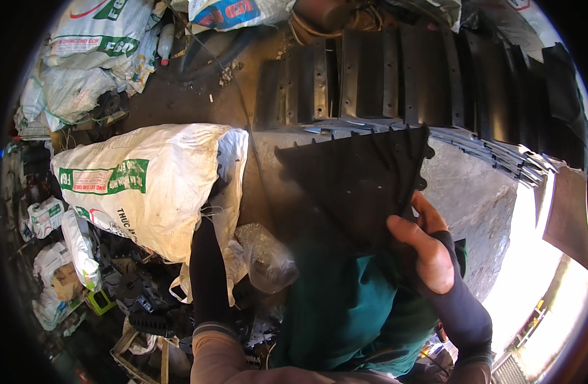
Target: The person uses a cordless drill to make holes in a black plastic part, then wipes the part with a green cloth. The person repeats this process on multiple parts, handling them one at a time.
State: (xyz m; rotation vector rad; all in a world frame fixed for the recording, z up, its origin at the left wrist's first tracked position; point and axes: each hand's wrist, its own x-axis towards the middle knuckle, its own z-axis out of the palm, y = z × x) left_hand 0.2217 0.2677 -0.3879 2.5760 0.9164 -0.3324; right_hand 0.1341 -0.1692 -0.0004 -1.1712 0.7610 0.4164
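Observation:
My right hand [425, 240] grips the near right edge of a black, roughly triangular plastic panel [348, 179], thumb on top and fingers at the edge. Small tabs line the panel's far and right edges, and its near part lies over the green cloth [339, 307] at my lap. On the left lies a large white woven sack [147, 173] with green and red print, its mouth turned toward the panel. My left arm, in a black sleeve [207, 269], reaches into that mouth. The sack hides my left hand and its fingers.
Beside the sack's mouth sits a clear plastic bag [265, 259]. Stacked dark curved panels [371, 73] span the far right over grey sheets [499, 150]. More filled sacks [95, 38] stand far left. Black parts and a wooden frame [140, 358] clutter the near left.

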